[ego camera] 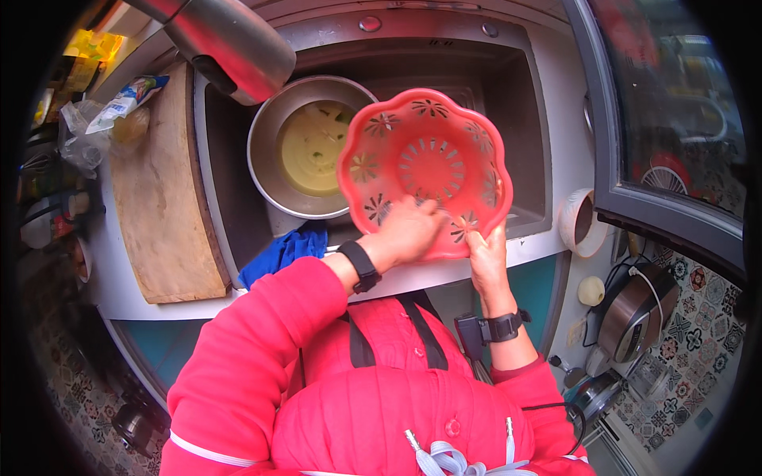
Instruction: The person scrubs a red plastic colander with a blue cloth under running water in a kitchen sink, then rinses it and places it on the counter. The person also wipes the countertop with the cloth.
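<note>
A red plastic colander basket (430,196) with a scalloped rim and flower-shaped slots is tipped over the sink. My right hand (489,257) grips its near right rim, thumb on the inner side. Inside the basket, my left hand (411,229) is blurred against the near wall; whether its fingers hold anything cannot be made out. Left of the basket, a metal basin (265,160) stands in the sink (512,119). The basin contains cloudy yellowish water (309,157) with a few green bits, and the basket hides part of its right side.
A metal faucet (232,47) reaches over the sink's upper left. Beside the sink lie a wooden cutting board (164,208), plastic bags (89,134) and a blue cloth (286,250) on the front edge. At right are an open window frame (607,149), a bowl (580,223) and an appliance (640,309).
</note>
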A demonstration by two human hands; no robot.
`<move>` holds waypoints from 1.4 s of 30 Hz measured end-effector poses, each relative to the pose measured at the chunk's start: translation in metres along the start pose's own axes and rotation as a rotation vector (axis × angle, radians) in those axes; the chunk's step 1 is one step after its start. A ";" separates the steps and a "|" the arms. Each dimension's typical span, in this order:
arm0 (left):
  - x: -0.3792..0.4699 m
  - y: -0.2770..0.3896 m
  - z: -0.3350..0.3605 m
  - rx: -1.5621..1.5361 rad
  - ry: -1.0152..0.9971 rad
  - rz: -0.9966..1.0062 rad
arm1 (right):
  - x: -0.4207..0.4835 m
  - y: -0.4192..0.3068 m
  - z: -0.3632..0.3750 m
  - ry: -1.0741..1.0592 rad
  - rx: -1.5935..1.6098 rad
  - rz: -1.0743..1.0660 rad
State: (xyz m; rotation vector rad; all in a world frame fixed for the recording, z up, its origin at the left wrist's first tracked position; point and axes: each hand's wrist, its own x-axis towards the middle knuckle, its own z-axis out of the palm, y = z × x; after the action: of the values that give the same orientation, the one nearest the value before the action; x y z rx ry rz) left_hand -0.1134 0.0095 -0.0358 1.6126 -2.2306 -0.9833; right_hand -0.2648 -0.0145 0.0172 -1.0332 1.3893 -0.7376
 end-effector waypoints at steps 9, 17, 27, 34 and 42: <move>-0.022 -0.017 -0.024 0.041 -0.083 0.146 | 0.013 0.000 -0.004 -0.058 -0.049 -0.096; -0.014 0.017 -0.012 -0.290 0.167 0.287 | 0.024 -0.006 -0.014 -0.021 0.052 0.061; -0.028 0.012 -0.022 -0.132 0.139 0.373 | 0.016 -0.009 -0.004 -0.079 0.029 0.003; -0.043 0.005 -0.028 0.023 0.165 0.480 | 0.011 -0.009 -0.013 -0.041 0.162 0.120; -0.026 0.041 -0.009 0.006 0.315 0.411 | 0.007 -0.008 -0.005 0.029 0.166 0.115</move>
State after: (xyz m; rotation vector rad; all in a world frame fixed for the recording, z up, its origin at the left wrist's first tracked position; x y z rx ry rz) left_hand -0.1295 0.0365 0.0019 1.1427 -2.2106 -0.5696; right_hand -0.2677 -0.0245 0.0223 -0.8092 1.3763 -0.7710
